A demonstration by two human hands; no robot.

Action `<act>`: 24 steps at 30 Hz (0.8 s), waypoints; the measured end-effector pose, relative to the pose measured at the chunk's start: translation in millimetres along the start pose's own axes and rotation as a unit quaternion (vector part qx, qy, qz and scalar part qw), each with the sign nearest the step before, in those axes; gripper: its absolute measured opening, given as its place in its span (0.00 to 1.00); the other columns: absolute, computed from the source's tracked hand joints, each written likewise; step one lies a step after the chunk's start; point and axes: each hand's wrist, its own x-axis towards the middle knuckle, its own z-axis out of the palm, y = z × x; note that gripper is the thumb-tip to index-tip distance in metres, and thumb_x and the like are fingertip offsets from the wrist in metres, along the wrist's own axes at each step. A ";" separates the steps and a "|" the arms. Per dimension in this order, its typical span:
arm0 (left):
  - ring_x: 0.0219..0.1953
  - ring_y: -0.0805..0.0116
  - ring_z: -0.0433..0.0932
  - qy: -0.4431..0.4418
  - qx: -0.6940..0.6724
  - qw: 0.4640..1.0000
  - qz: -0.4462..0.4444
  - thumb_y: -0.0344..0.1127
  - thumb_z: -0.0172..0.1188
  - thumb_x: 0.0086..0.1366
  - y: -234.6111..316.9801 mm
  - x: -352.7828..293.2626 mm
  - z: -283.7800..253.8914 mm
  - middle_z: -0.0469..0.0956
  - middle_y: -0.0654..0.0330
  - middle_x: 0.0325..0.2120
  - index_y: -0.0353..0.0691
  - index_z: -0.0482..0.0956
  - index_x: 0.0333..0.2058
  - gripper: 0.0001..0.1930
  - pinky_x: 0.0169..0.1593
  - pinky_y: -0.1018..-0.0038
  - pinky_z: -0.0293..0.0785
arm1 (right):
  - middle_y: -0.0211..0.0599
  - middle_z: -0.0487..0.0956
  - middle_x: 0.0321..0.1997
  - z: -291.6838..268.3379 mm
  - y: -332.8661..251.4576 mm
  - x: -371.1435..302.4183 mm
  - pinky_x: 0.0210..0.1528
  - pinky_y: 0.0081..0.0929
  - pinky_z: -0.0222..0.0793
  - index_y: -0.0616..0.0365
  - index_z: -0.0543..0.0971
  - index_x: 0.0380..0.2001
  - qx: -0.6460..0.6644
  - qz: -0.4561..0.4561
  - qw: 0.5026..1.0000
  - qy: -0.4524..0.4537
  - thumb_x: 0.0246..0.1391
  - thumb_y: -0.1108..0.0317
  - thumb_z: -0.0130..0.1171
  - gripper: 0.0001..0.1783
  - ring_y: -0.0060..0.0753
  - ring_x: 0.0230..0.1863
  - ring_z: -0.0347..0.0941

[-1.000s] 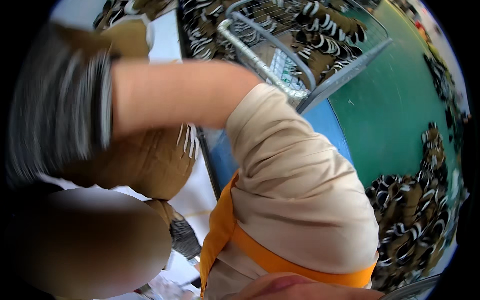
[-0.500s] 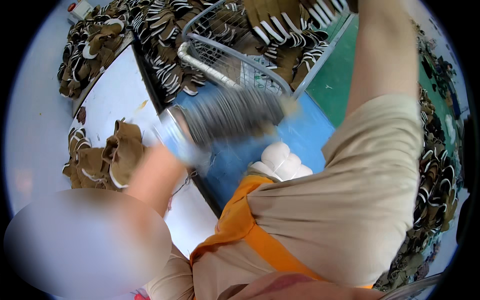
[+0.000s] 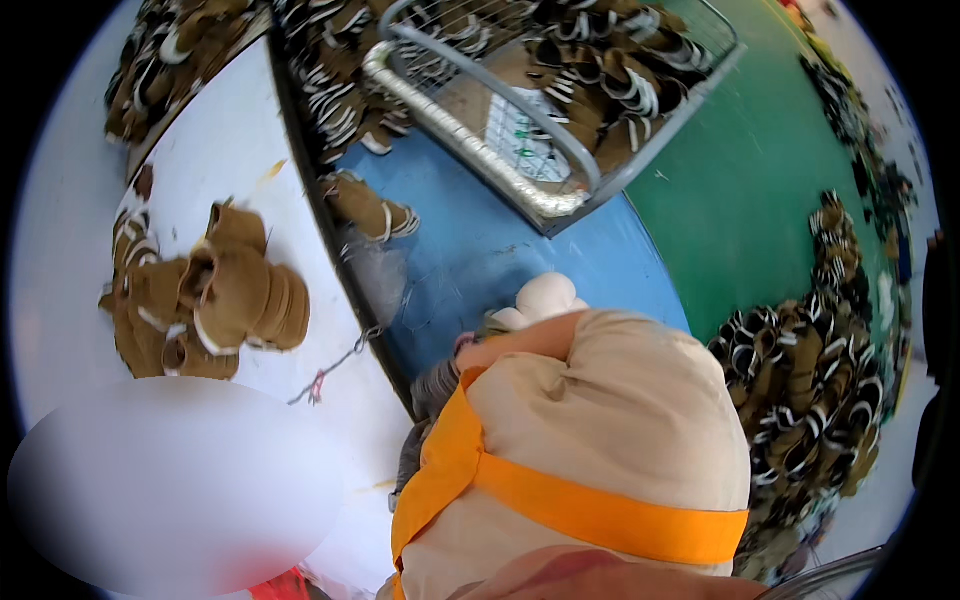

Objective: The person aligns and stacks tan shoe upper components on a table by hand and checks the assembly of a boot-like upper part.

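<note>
My right forearm folds leftward across my body from a beige sleeve. At its end, my right hand [image 3: 436,388] wears a grey ribbed glove and sits low beside the white table edge. Its fingers are hidden behind the orange apron strap [image 3: 440,470], so what they hold does not show. A dark grey patch lies just below it; I cannot tell what it is. My left hand is not visible. Nearest on the table [image 3: 345,440] are several brown shoe uppers [image 3: 240,300] with white edges, some nested together. A white rounded bundle [image 3: 546,297] lies just beyond my right forearm.
A grey wire cart [image 3: 590,165] with a silver-wrapped bar holds brown shoe uppers and a printed sheet. More uppers [image 3: 372,208] lie beyond the table edge on the blue surface [image 3: 470,270]. Piles of uppers [image 3: 800,390] sit at right on the green floor [image 3: 700,230].
My right arm has come down from over the cart and folded in toward my body. My left forearm and its blurred glove have left the middle of the view. The cart shows more fully.
</note>
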 end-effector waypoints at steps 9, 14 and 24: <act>0.49 0.65 0.73 0.083 -0.270 0.959 0.011 0.44 0.55 0.68 -24.1 -63.0 24.0 0.77 0.55 0.46 0.36 0.72 0.53 0.21 0.53 0.72 0.68 | 0.46 0.81 0.41 -45.3 -60.0 81.9 0.47 0.39 0.71 0.55 0.78 0.43 -0.076 -0.065 0.994 -0.042 0.55 0.54 0.57 0.18 0.48 0.42 0.77; 0.51 0.64 0.72 0.173 -0.206 0.963 0.027 0.41 0.56 0.68 -96.4 -80.9 20.3 0.75 0.53 0.48 0.35 0.70 0.56 0.22 0.55 0.71 0.67 | 0.43 0.81 0.38 29.6 -110.2 122.0 0.50 0.35 0.71 0.57 0.78 0.46 -0.207 -0.161 0.961 -0.092 0.55 0.52 0.58 0.22 0.45 0.42 0.77; 0.52 0.50 0.73 0.607 -0.148 0.777 0.074 0.40 0.59 0.64 -232.2 -83.1 -33.0 0.75 0.47 0.48 0.38 0.74 0.50 0.19 0.56 0.64 0.69 | 0.39 0.77 0.54 138.9 -245.2 179.5 0.59 0.34 0.64 0.56 0.76 0.51 -0.227 -0.389 0.852 -0.269 0.59 0.54 0.54 0.22 0.39 0.56 0.71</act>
